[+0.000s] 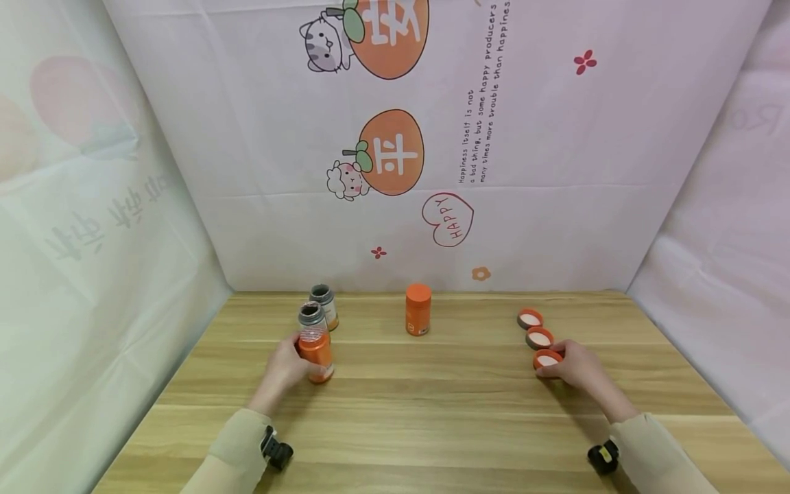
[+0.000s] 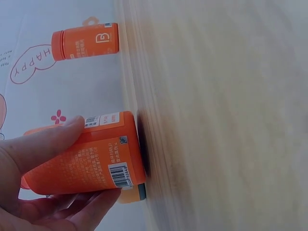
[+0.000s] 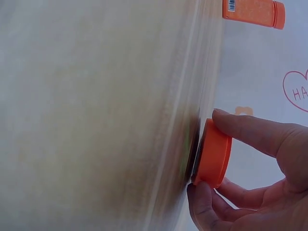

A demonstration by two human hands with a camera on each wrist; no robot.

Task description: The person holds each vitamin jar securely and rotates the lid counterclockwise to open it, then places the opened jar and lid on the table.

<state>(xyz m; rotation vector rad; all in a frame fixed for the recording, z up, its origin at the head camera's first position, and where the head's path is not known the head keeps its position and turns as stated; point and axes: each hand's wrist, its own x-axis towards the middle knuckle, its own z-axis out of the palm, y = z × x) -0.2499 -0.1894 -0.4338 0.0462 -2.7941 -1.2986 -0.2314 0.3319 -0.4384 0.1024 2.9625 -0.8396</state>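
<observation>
My left hand (image 1: pixel 289 363) is wrapped around an orange bottle (image 1: pixel 317 353) at the left of the table. In the left wrist view this bottle (image 2: pixel 91 154) shows a barcode label, its base right at the tabletop. Just behind it stand two grey-necked bottles, a nearer one (image 1: pixel 311 315) and a farther one (image 1: pixel 321 295), both uncapped. Over on the right, my right hand (image 1: pixel 574 363) pinches an orange lid (image 1: pixel 548 359) between thumb and fingers, its white inside facing up. The right wrist view shows the lid's (image 3: pixel 214 153) side close over the table.
Two more lids, a middle one (image 1: pixel 540 337) and a far one (image 1: pixel 529 318), lie inside-up in a row beyond the held one. A capped orange bottle (image 1: pixel 418 310) stands at the back centre. Printed white cloth (image 1: pixel 278 226) walls the wooden table (image 1: pixel 432 425) at back and sides.
</observation>
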